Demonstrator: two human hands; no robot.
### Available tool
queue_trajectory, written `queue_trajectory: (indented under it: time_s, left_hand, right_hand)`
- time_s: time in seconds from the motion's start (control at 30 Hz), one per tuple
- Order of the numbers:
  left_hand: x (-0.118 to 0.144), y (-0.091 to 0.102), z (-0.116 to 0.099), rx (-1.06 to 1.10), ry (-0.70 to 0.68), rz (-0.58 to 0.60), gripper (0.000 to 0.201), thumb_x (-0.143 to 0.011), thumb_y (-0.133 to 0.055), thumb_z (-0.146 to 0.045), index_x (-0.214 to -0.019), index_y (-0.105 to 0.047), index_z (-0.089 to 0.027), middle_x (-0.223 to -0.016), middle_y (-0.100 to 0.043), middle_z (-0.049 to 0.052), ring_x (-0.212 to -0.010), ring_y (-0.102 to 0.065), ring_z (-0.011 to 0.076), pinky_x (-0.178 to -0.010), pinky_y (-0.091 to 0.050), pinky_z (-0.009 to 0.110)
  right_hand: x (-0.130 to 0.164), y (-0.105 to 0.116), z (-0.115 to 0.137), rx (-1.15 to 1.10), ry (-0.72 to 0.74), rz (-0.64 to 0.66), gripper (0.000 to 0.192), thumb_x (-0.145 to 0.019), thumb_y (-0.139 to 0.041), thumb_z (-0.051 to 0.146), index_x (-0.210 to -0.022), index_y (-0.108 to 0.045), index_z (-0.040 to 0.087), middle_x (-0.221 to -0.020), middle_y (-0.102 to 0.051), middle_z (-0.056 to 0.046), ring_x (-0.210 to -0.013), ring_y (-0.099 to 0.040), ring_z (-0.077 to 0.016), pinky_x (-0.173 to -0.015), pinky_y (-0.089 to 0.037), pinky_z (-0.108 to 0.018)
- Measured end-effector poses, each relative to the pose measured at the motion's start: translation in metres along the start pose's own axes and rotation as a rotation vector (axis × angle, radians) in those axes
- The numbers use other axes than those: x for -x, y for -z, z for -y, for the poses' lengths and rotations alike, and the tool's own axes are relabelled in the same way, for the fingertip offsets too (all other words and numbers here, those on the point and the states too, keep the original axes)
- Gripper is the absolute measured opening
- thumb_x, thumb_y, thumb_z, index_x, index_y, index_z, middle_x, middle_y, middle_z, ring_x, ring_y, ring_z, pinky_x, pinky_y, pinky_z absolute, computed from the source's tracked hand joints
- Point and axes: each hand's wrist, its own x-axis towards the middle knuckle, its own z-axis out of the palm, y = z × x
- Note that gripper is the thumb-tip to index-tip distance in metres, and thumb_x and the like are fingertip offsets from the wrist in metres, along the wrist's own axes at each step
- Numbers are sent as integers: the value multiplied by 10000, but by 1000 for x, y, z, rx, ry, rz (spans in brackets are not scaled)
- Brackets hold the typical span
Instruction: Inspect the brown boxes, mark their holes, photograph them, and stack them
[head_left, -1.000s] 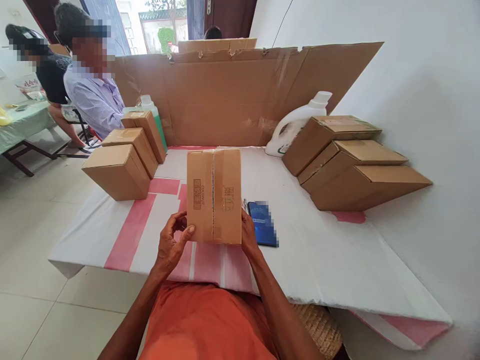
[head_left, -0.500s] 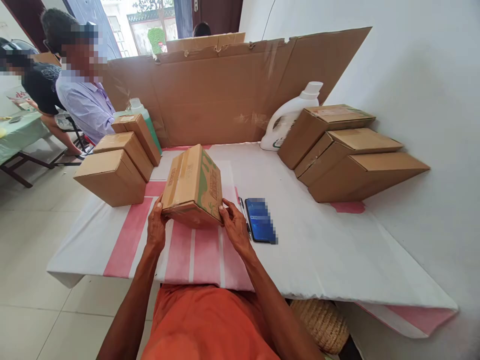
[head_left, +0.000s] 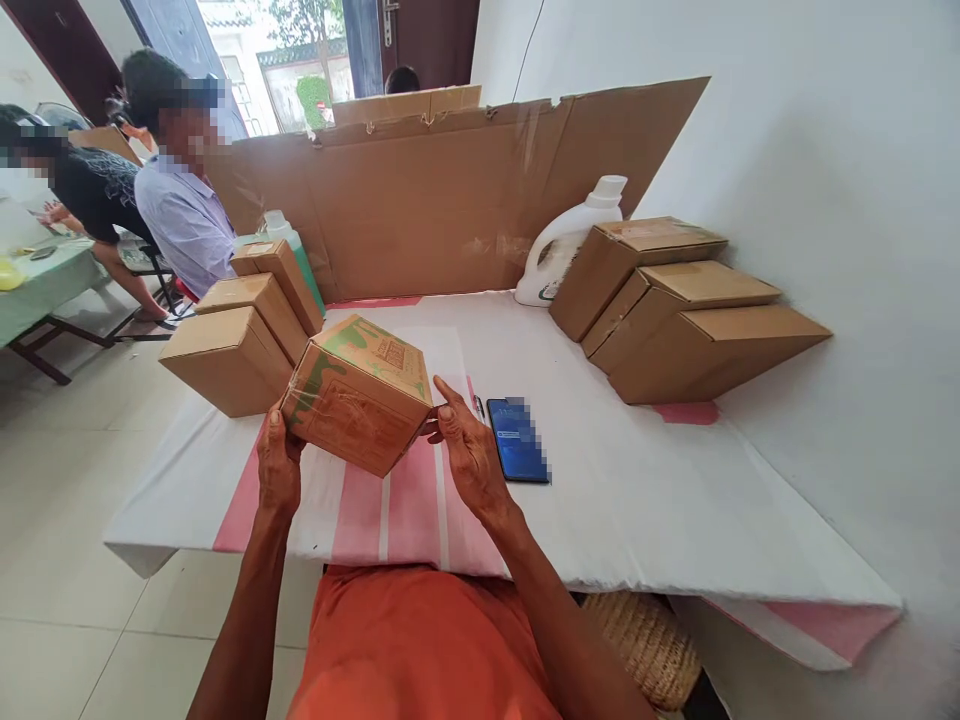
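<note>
While it hangs tilted just above the near part of the table (head_left: pixel 637 520), the printed cardboard box (head_left: pixel 358 405) is clamped between the person's two hands, one at each end, so that a taped brown face turns toward the camera and the green-printed face looks up. The left hand (head_left: pixel 279 465) cups the lower left corner, fingers curled under and thumb against the end panel. The right hand (head_left: pixel 469 455) presses the opposite end with its fingers spread flat and extended, more a brace than a full grasp; the box seems to be pinched by opposing pressure rather than carried from below.

Just to the right of that hand a pen (head_left: pixel 480 408) and a dark smartphone (head_left: pixel 517 440) lie on the white and pink cloth. Three plain cartons (head_left: pixel 240 340) stand in a row at the left edge, and three more (head_left: pixel 675 310) lean against one another on the right by the wall. Behind these stands a white detergent jug (head_left: pixel 566 250), and a green bottle (head_left: pixel 300 255) shows behind the left row. A flattened cardboard sheet (head_left: pixel 450 200) stands upright as a screen along the far side. Two other people sit beyond it on the left.
</note>
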Motion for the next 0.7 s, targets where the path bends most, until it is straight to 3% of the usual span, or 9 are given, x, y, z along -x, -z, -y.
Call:
queue_trajectory:
  time_s: [0.1,0.2,0.3,0.43,0.57,0.7]
  left_hand:
    - [0,2,1,64,9,-66,612,-935,-665,-751,-1251,-789,-242,-1318,-770,94,-1261,-695,260,-929,-625,314]
    - [3,4,-4,83,-7,-75,596,-940,-661,-750,-1176,-798,-220,-1253,-785,106,-1193,-722,257,-896,-624,311]
    - [2,5,-13,50,-46,-64,584,-944,-636,-767,-1045,-782,-210,-1054,-787,89,-993,-742,220,-786,-612,292]
    - [-14,2,-12,-36,-77,-87,590,-889,-671,-790,-941,-716,-204,-796,-668,19,-677,-629,148,-612,-524,263]
    - [-37,-4,10,-137,-56,-56,603,-840,-759,-741,-1125,-731,-209,-837,-656,10,-698,-603,143,-626,-488,264]
    - [-51,-8,37,-254,-43,-13,626,-785,-832,-704,-1193,-751,-236,-892,-651,19,-805,-610,182,-705,-492,293]
  right_hand:
    - [-5,0,-1,-30,32,83,722,-1073,-502,655,-1685,-434,277,-1148,-765,-89,-951,-769,-243,-874,-633,-425]
    - [-18,-2,-1,-72,56,136,585,-1050,-559,612,-1535,-610,289,-1150,-732,-74,-992,-732,-227,-801,-638,-368]
    - [-35,-2,7,-60,97,77,435,-1058,-564,543,-1364,-704,268,-1068,-743,-52,-923,-705,-206,-773,-617,-343]
    - [-61,-3,12,43,148,7,328,-1064,-553,500,-1126,-753,247,-1054,-741,-56,-901,-678,-210,-801,-567,-352]
    - [-87,-4,-5,129,144,-72,434,-1041,-531,646,-1048,-726,258,-1092,-689,-70,-1037,-648,-242,-957,-545,-392]
    - [-96,-3,-32,50,-28,-30,613,-976,-494,808,-1113,-688,243,-1183,-713,-88,-1144,-658,-270,-991,-551,-420]
